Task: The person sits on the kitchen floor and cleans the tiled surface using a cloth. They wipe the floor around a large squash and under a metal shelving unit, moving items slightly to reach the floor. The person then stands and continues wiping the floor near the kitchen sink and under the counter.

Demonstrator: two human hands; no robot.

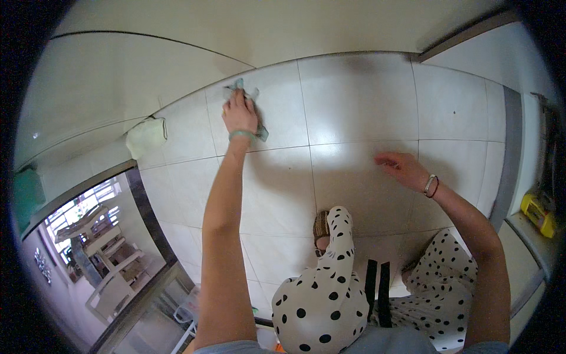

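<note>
My left hand [240, 116] reaches far forward and presses a crumpled grey-green cloth [262, 131] against the white tiled floor [354, 112], close to the base of the far wall. Parts of the cloth stick out past the fingertips and beside the wrist; the rest lies hidden under the palm. On that wrist is a green bangle. Over the tiles to the right, my right hand [405, 170] hovers with its fingers bent and held together. Pale specks show near those fingers, but whatever they may hold is too small to make out.
A pale green cloth [147, 138] sits at the wall's base on the left. Beyond a dark door sill [154, 215], stacked furniture [115, 259] stands in another room. A yellow tool-like object [537, 213] rests on a ledge at right. My polka-dot-trousered knees are bent below.
</note>
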